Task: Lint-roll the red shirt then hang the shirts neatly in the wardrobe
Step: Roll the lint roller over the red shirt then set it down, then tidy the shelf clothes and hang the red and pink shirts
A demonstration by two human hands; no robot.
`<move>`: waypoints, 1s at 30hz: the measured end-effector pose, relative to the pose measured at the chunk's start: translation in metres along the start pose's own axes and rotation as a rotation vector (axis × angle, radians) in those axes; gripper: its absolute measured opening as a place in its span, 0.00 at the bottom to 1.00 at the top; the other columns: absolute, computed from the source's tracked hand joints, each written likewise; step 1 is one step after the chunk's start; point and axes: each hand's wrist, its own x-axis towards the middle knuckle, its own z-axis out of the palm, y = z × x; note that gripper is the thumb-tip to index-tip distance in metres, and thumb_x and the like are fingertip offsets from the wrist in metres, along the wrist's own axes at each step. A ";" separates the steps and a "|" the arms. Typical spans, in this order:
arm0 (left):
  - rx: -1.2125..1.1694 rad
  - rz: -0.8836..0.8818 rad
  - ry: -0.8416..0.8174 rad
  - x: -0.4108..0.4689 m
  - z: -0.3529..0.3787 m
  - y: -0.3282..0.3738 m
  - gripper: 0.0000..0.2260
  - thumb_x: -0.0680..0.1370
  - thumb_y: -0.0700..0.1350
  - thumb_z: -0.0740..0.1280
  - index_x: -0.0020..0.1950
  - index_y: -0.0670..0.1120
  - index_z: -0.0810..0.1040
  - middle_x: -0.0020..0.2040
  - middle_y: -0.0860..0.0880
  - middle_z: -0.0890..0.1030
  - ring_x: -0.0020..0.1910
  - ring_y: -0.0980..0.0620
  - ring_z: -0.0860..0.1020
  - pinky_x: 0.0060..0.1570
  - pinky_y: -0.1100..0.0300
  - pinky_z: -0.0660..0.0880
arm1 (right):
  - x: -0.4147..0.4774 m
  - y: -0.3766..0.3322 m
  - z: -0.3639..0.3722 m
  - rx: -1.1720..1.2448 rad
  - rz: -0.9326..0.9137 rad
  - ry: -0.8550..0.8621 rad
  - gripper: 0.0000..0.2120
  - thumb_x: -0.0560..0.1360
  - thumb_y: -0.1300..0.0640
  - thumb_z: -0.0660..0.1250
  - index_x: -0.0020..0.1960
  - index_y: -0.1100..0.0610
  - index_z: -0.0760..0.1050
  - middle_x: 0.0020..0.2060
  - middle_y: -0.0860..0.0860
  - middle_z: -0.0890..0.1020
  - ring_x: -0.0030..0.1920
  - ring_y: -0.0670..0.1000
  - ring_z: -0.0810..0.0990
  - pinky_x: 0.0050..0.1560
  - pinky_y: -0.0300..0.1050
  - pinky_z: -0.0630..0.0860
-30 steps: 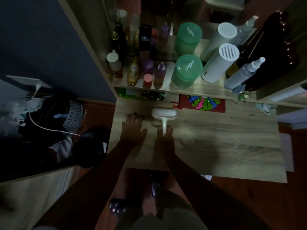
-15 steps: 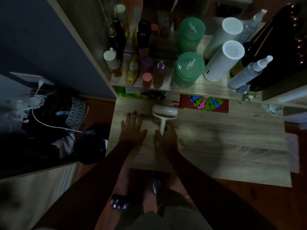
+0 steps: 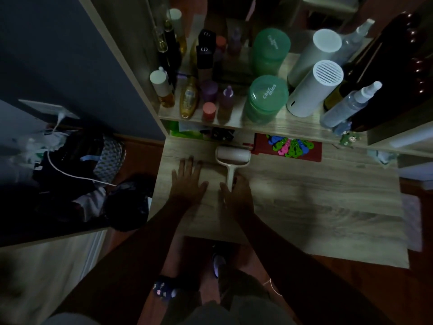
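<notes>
A white lint roller point(image 3: 232, 156) lies on the wooden desk point(image 3: 316, 202), its roller head toward the shelf and its handle pointing back at me. My right hand point(image 3: 237, 195) grips the lower end of that handle. My left hand point(image 3: 188, 180) rests flat on the desk just left of the roller, fingers spread. No red shirt and no wardrobe appear in this dim view.
A shelf point(image 3: 257, 124) above the desk carries several bottles, two green jars point(image 3: 266, 99) and a white cylinder point(image 3: 314, 90). A red box with coloured clips point(image 3: 289, 147) lies right of the roller. Dark bags and a white cable point(image 3: 70, 174) sit left.
The hands and roller have stayed in place on the desk. Only my view has shifted slightly.
</notes>
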 end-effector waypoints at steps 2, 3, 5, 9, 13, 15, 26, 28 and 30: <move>-0.012 0.007 0.003 -0.003 0.000 -0.001 0.35 0.81 0.62 0.57 0.82 0.52 0.46 0.83 0.45 0.43 0.81 0.41 0.42 0.75 0.33 0.49 | -0.004 0.000 -0.001 -0.030 -0.015 0.016 0.21 0.76 0.48 0.69 0.63 0.58 0.74 0.56 0.54 0.76 0.54 0.52 0.76 0.49 0.42 0.71; -0.016 0.005 0.000 -0.005 0.000 -0.001 0.35 0.81 0.62 0.57 0.82 0.52 0.46 0.83 0.45 0.44 0.81 0.41 0.42 0.75 0.33 0.49 | -0.006 -0.001 -0.001 -0.049 -0.025 0.042 0.21 0.76 0.49 0.69 0.64 0.59 0.73 0.57 0.54 0.76 0.55 0.52 0.76 0.49 0.41 0.70; -0.021 -0.002 -0.002 -0.011 -0.002 -0.001 0.35 0.81 0.62 0.57 0.82 0.52 0.46 0.83 0.45 0.45 0.81 0.41 0.44 0.74 0.34 0.49 | -0.013 -0.001 -0.002 -0.112 -0.099 0.142 0.22 0.75 0.48 0.67 0.64 0.60 0.73 0.57 0.56 0.77 0.55 0.53 0.75 0.51 0.43 0.72; -0.069 -0.052 0.069 -0.032 -0.015 -0.011 0.34 0.78 0.64 0.53 0.81 0.48 0.58 0.81 0.42 0.58 0.79 0.37 0.56 0.72 0.31 0.57 | -0.028 -0.015 -0.005 -0.117 -0.296 0.259 0.20 0.75 0.48 0.63 0.61 0.59 0.73 0.53 0.56 0.76 0.53 0.55 0.75 0.52 0.46 0.74; -0.113 -0.104 0.194 -0.062 -0.046 -0.039 0.31 0.81 0.62 0.54 0.82 0.50 0.56 0.82 0.44 0.57 0.81 0.40 0.52 0.75 0.34 0.52 | -0.042 -0.050 0.009 -0.033 -0.427 0.113 0.18 0.77 0.51 0.65 0.64 0.58 0.72 0.56 0.55 0.75 0.53 0.53 0.76 0.52 0.50 0.78; -0.157 -0.146 0.274 -0.086 -0.067 -0.058 0.32 0.81 0.64 0.52 0.82 0.50 0.55 0.82 0.45 0.55 0.81 0.42 0.49 0.76 0.37 0.49 | -0.052 -0.082 0.021 0.020 -0.454 0.029 0.19 0.79 0.50 0.65 0.66 0.57 0.71 0.57 0.53 0.76 0.54 0.50 0.77 0.53 0.49 0.77; -0.163 -0.502 0.959 -0.350 -0.221 -0.214 0.29 0.81 0.60 0.58 0.77 0.44 0.66 0.73 0.41 0.71 0.76 0.40 0.63 0.75 0.47 0.60 | -0.234 -0.351 0.117 0.221 -1.152 -0.440 0.11 0.77 0.56 0.67 0.59 0.54 0.76 0.52 0.46 0.76 0.48 0.41 0.75 0.51 0.42 0.77; -0.136 -0.561 1.082 -0.413 -0.252 -0.239 0.30 0.81 0.61 0.57 0.77 0.44 0.66 0.73 0.42 0.72 0.76 0.41 0.64 0.75 0.47 0.61 | -0.289 -0.396 0.126 0.259 -1.322 -0.473 0.10 0.77 0.59 0.69 0.58 0.55 0.77 0.50 0.45 0.76 0.48 0.39 0.73 0.53 0.39 0.75; -0.067 -0.595 1.208 -0.474 -0.281 -0.260 0.30 0.81 0.60 0.57 0.76 0.43 0.67 0.71 0.40 0.73 0.74 0.40 0.65 0.74 0.47 0.62 | -0.342 -0.436 0.134 0.281 -1.427 -0.553 0.10 0.78 0.56 0.68 0.59 0.52 0.76 0.51 0.46 0.76 0.49 0.41 0.74 0.55 0.38 0.74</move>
